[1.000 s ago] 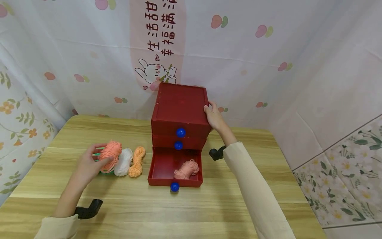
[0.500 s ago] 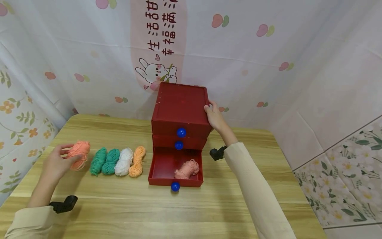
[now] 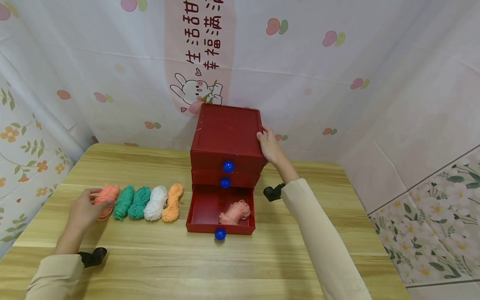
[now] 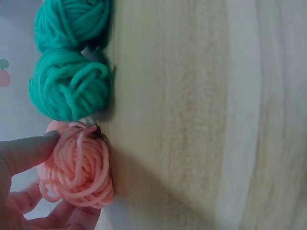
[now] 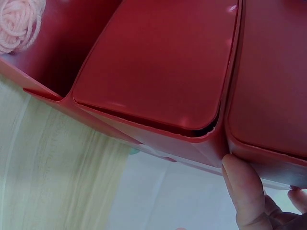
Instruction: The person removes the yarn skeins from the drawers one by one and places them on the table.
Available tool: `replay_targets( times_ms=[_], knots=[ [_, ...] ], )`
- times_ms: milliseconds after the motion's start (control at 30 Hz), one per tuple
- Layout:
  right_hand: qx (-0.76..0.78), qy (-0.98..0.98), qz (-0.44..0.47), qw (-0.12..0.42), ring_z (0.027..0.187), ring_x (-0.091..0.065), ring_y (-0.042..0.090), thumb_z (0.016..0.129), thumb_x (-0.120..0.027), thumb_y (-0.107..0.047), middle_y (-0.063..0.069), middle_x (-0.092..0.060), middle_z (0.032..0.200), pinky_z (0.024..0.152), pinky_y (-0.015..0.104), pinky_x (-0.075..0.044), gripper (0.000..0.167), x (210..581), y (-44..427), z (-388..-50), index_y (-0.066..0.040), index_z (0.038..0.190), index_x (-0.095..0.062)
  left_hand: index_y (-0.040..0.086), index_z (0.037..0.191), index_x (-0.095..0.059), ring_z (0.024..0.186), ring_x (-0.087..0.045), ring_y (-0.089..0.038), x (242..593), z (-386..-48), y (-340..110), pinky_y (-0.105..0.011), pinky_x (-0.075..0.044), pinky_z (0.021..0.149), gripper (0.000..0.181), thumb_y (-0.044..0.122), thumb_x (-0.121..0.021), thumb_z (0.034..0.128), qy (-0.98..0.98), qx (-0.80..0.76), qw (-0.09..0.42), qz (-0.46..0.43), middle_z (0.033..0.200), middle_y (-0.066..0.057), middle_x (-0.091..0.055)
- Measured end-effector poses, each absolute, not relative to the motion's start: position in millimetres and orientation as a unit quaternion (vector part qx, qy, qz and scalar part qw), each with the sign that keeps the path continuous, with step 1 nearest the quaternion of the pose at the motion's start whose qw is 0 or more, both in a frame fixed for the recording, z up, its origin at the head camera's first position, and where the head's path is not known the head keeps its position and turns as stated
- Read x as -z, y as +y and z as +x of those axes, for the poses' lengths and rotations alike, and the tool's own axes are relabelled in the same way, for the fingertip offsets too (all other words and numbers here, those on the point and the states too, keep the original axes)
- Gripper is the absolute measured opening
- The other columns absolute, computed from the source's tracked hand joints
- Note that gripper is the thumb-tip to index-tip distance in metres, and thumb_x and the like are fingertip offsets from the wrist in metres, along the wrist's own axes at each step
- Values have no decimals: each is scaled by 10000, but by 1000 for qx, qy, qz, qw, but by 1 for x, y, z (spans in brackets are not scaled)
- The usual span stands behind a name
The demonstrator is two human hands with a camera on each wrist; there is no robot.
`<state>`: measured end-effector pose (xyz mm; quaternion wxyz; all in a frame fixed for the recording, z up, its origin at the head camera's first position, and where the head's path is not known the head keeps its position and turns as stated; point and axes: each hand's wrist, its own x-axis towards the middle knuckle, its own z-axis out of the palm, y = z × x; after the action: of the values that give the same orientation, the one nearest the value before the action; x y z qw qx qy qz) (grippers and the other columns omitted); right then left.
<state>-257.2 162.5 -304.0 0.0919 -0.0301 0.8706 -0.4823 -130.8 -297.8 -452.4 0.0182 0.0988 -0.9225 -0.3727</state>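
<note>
In the head view my left hand (image 3: 84,210) pinches a coral yarn skein (image 3: 107,201) at the left end of a row on the table. The left wrist view shows the thumb on one side of this skein (image 4: 79,167) and fingers on the other. Right beside it lies a green skein (image 3: 124,203), then a teal one (image 3: 139,203), a white one (image 3: 155,203) and an orange one (image 3: 173,203). My right hand (image 3: 271,146) rests against the right side of a red drawer cabinet (image 3: 228,129), thumb at its edge. Part of its fingers is hidden.
The cabinet's bottom drawer (image 3: 204,208) is pulled out, with a pink yarn skein (image 3: 235,212) inside at the right. Blue ball knobs (image 3: 220,234) mark each drawer front. A patterned curtain (image 3: 307,75) hangs behind the wooden table (image 3: 240,266).
My left hand carried the coral skein left, off the green ones, then slightly right and down beside the green skein. My right hand and the cabinet have stayed put.
</note>
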Motion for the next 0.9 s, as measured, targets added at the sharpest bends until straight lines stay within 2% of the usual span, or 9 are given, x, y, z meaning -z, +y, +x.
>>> replay_targets(
  times_ms=[167, 500, 667, 900],
  knots=[
    [481, 872, -29, 89, 1231, -435, 349, 1012, -267, -376, 176, -293, 1458, 937, 541, -424, 562, 308, 164, -261, -195, 1499, -51, -171, 1279, -320, 1022, -447, -570, 451, -132, -292, -568, -436, 756, 510, 149, -521, 937, -923, 372, 21, 100, 1170, -471, -393],
    [467, 881, -36, 74, 1230, -435, 347, 1013, -266, -367, 180, -303, 1452, 972, 532, -394, 564, 310, 163, -261, -156, 1497, -67, -167, 1327, -272, 1089, -367, -621, 438, -129, -291, -642, -385, 833, 569, 164, -516, 935, -930, 362, -5, 67, 1238, -500, -311],
    [475, 876, -39, 71, 1238, -424, 345, 1015, -266, -350, 182, -288, 1457, 992, 529, -374, 564, 310, 164, -261, -134, 1496, -65, -145, 1345, -301, 1078, -347, -619, 420, -129, -277, -670, -349, 800, 579, 118, -560, 898, -946, 322, 14, 28, 1246, -485, -328],
    [476, 875, -40, 75, 1246, -423, 338, 1016, -267, -348, 179, -291, 1456, 1003, 523, -370, 561, 310, 163, -260, -150, 1497, -58, -77, 1297, -429, 1139, -318, -590, 388, -122, -228, -702, -293, 861, 482, 70, -594, 869, -941, 333, 54, -20, 1267, -423, -351]
  ],
)
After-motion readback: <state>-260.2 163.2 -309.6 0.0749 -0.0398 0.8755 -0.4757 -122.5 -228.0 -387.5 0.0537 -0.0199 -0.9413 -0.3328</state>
